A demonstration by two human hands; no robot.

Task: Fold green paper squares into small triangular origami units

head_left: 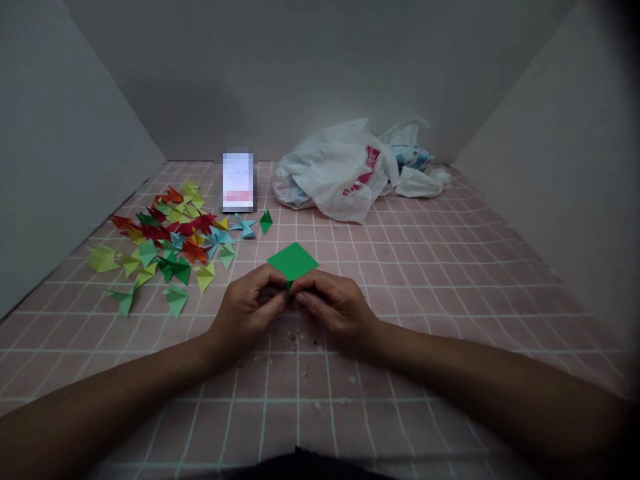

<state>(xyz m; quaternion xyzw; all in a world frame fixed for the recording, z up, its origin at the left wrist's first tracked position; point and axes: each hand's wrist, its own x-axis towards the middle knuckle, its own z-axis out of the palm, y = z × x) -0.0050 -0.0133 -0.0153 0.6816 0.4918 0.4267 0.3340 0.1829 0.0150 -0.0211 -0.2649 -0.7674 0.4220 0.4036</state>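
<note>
Centre of frame: diamond-shaped green paper (294,260), lower corner pinched by 2 bare hands, left hand (250,301) and right hand (339,303), thumbs against forefingers. Step in hand, as judged: creasing of lower corner; fold itself partly hidden by fingers. Next move likely calls for matched edges, firm thumb pressure. Left of frame: scattered multicoloured folded-paper pieces (174,269).
</note>
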